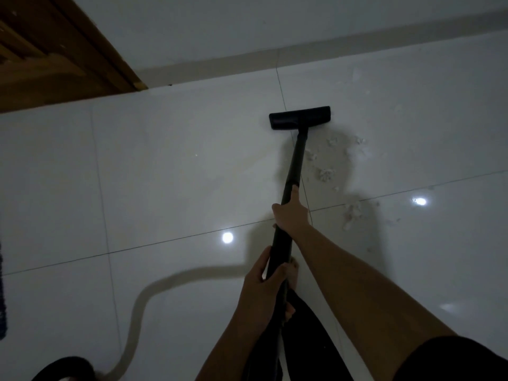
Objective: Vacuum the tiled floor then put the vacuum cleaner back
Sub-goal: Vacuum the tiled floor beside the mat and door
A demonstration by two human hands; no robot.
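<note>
open floor [170, 166], maybe wall [247, 28] ahead

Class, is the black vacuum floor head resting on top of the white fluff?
No, the black vacuum floor head sits beyond the white fluff, which lies beside the wand.

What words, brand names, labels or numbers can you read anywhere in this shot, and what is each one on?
No readable text anywhere in this frame.
Black vacuum wand and floor head: no visible label or brand.
Glare spot on the floor tile: a faint mark beside it, too small and blurred to read.
Wooden door and wall: no signs or writing.
Left hand and right hand grip the wand; nothing written there.
</note>
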